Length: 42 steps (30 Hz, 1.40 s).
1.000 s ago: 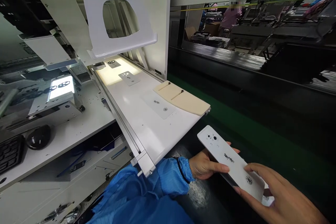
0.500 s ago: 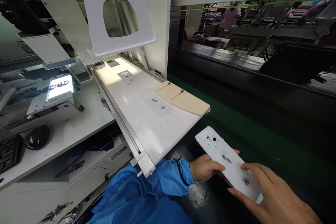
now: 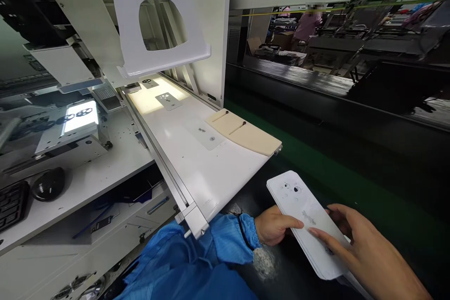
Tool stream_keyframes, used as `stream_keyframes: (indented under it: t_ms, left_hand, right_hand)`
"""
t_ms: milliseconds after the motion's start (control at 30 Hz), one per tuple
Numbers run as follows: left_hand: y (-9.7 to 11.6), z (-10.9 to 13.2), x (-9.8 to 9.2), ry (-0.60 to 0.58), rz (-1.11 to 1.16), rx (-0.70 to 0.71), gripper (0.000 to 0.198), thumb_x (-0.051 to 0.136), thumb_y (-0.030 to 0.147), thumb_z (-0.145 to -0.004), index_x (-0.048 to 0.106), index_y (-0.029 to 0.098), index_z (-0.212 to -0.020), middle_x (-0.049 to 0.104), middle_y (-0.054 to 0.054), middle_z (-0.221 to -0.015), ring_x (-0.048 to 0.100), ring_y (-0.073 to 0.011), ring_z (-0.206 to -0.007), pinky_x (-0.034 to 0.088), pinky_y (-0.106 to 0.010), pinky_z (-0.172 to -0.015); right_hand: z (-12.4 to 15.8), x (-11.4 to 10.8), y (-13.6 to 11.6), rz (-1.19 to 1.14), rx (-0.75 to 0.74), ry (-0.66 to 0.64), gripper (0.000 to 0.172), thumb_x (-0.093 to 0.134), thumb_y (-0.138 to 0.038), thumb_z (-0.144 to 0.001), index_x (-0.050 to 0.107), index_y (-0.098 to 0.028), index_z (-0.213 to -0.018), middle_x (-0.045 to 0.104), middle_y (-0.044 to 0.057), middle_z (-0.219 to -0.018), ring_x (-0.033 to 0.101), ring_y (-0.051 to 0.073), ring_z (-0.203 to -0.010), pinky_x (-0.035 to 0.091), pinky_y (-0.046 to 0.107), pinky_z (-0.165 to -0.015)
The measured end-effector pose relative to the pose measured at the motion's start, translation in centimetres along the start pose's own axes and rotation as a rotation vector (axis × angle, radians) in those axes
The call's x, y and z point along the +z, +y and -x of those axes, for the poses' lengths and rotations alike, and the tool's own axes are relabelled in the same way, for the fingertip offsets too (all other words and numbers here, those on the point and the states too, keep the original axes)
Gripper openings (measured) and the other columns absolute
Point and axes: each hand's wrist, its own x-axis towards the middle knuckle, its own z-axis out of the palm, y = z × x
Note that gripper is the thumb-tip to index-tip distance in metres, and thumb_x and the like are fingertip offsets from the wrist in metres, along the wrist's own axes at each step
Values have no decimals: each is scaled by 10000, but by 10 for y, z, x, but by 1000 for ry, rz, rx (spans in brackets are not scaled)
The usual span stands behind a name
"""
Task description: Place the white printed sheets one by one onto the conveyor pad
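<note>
A stack of thin white phone back panels, with camera holes at the upper end and a printed mark midway, is held low on the right. My left hand is closed on the stack's left edge, thumb on top and fingers beneath. My right hand grips the lower right part, its thumb laid across the top panel and its fingers at the far edge. The thumb partly hides a round mark there. On the white conveyor belt beside my hands lie a clear-looking panel, a grey panel and another farther in.
A cream guide plate with two slots sits along the belt's right edge. A white machine hood overhangs the belt. To the left are a lit screen, a mouse and a keyboard. A person in pink is in the background.
The panels on the belt have slid slightly away, toward the hood. My right hand has shifted its hold, its thumb now across the top panel, and the stack has turned a little.
</note>
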Motion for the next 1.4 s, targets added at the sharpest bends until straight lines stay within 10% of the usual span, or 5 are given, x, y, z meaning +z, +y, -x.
stream_keyframes:
  t_ms: [500, 933, 1400]
  left_hand:
    - [3, 2, 1, -44, -69, 16, 663, 879, 423, -468, 690, 115, -1024, 671, -161, -1078, 579, -356, -1111, 316, -572, -1065]
    - [2, 0, 2, -26, -45, 91, 693, 859, 406, -536, 652, 125, -1135, 633, -164, -1173, 535, -347, -1189, 298, -547, -1097]
    - [1, 1, -1, -161, -124, 109, 725, 811, 485, -601, 613, 131, -1202, 603, -178, -1221, 527, -331, -1202, 284, -547, -1107]
  right_hand:
    - [-14, -5, 2, -59, 23, -6, 784, 528, -780, -616, 615, -151, -1076, 596, 127, -866, 586, 290, -657, 551, 401, -489]
    - [4, 18, 12, 381, -561, 65, 678, 243, -651, -984, 465, -127, -1353, 392, 155, -1381, 521, 350, -1099, 590, 460, -732]
    - [1, 18, 15, 420, -638, 169, 649, 252, -611, -998, 419, -89, -1346, 476, 184, -1260, 572, 325, -992, 609, 399, -622]
